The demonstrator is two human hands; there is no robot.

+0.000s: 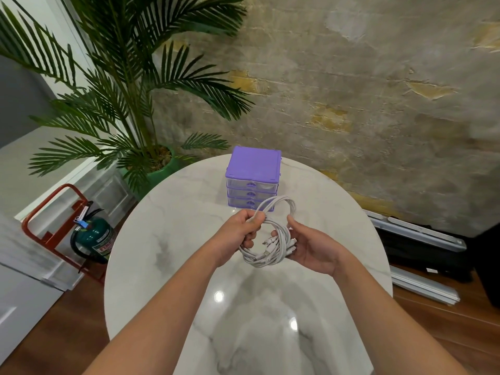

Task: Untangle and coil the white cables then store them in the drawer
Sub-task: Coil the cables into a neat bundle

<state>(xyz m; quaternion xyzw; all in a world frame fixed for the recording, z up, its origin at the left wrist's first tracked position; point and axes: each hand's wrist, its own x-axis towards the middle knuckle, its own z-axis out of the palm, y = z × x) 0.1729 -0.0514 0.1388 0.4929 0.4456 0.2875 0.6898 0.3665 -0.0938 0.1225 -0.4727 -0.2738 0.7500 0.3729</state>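
Left hand (244, 228) at frame centre, fingers curled tight round the top of a looped bundle of white plastic cables (273, 234). Right hand (311, 246) just beside it, palm up, fingers loosely bent, cradling the bundle's right side; connector ends lie against its fingers. Bundle held above the round white marble counter (167, 244), not touching it. Behind the bundle, upper centre, a small purple plastic drawer unit with three clear drawers (253, 175) stands on the counter's far edge, all drawers pushed in; cable loops overlap its lowest drawer in view. Left of frame: green potted palm (130, 85), green fire extinguisher (98, 239) in a red metal stand (44, 215) on the floor. Right: white metal rails (422, 234) along a rough plastered wall (378, 77).
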